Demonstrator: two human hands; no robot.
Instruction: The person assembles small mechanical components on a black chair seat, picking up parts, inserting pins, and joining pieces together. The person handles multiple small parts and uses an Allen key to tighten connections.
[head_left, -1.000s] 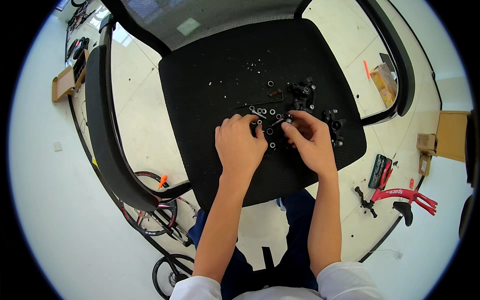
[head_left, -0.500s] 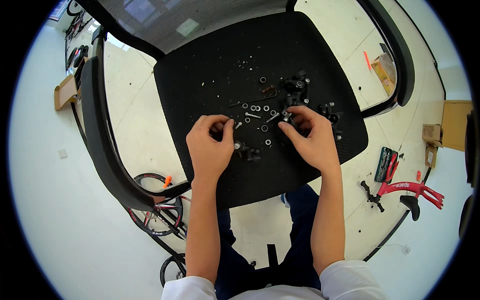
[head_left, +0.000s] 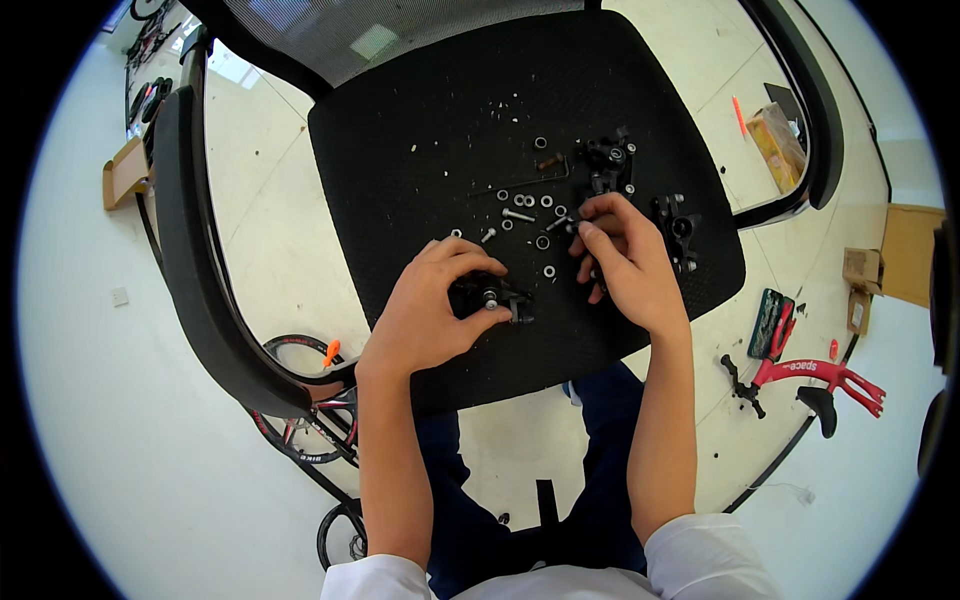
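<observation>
black part [head_left: 492, 296] gripped in left hand [head_left: 430, 315] | right hand [head_left: 630, 262] pinches small screw [head_left: 560, 224]

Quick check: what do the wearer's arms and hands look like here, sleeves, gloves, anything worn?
Both hands are bare: the left hand and the right hand show no gloves, rings or watch. Forearms are uncovered, with white short sleeves near the lower edge. Dark blue trousers show below.

Bright, even daylight overall. White floor [head_left: 80, 420] nearly blown out at the left edge. A glare patch sits on the chair back [head_left: 375, 40] at the top. Shadows are soft and short under the hands. Centre is sharp, with small parts on the black seat [head_left: 420, 130] crisp. Heavy fisheye bending and a black vignette at the rim.
</observation>
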